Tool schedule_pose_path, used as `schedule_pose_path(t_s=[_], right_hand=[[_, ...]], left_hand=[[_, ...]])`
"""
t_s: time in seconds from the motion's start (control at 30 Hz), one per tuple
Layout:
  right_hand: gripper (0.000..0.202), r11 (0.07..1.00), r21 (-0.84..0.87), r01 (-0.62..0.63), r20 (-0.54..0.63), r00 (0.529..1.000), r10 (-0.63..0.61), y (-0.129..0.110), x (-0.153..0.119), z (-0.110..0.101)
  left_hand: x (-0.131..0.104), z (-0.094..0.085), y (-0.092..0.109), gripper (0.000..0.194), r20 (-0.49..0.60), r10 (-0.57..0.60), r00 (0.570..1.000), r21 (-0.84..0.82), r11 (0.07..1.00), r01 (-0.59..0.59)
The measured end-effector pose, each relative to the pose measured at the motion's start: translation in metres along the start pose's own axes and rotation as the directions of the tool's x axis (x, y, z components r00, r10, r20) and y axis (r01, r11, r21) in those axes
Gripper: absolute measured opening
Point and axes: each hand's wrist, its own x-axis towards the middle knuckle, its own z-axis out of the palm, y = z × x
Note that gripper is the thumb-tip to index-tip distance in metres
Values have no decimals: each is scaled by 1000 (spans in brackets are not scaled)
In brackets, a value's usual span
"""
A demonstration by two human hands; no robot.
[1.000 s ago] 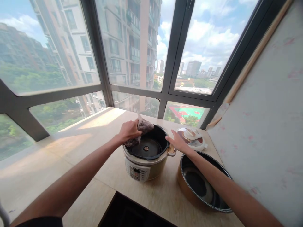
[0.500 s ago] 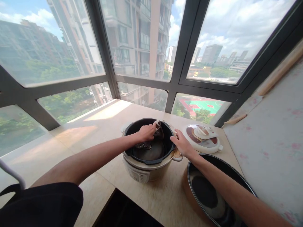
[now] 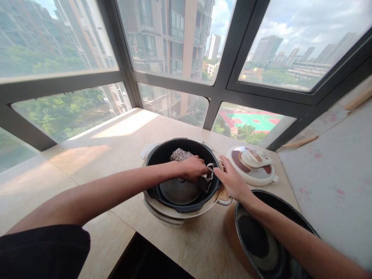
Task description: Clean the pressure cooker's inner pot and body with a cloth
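1. One cloth (image 3: 180, 155), head view, sits bunched inside the open cooker (image 3: 174, 215) on the tabletop (image 3: 95, 170), pinched by the left hand (image 3: 194, 168); right hand (image 3: 232, 183), fingers parted, at the rim (image 3: 186, 209).
2. Wiping seems in hand; another stroke calls for steadying.

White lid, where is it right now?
Head view: the lid lies on the counter, right of the cooker and just beyond the dark-lined pot.

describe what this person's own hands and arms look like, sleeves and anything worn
Both the left hand and the right hand are bare, with no glove, ring, watch or bracelet to be seen. A loose, plain black or very dark sleeve covers the upper left arm, leaving the forearm bare. No right sleeve is in view.
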Motion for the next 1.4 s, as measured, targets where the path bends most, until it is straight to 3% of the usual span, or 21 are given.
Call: schedule_pose_path(t_s=[0.2,0.37,0.47,0.67,0.77,1.0,1.13,1.4], right_hand=[[92,999,-18,-49,16,999,49,-1,0,-2],[86,999,-6,-44,20,999,44,2,0,-4],[87,998,4,-66,16,998,66,3,-1,-5],[85,998,34,-54,40,998,52,6,-1,-6],[83,998,38,-46,40,998,45,8,-1,-6],[83,997,46,-55,41,998,54,9,-4,-6],[84,999,21,-43,34,999,43,10,-5,-6],[86,997,59,-50,36,998,48,13,-8,-6]], left_hand=[[-14,-7,15,29,30,192,981,-130,974,-186],[-30,-16,22,23,104,283,953,-348,909,-232],[-38,-20,18,26,136,288,948,-472,860,-193],[-59,-18,-1,39,252,272,929,-727,687,-4],[-68,-17,-5,40,308,227,924,-730,679,76],[-78,-25,-4,53,364,44,930,-592,782,194],[-84,-22,-6,57,354,-59,933,-577,771,268],[-85,-13,3,55,319,-49,946,-540,811,224]])
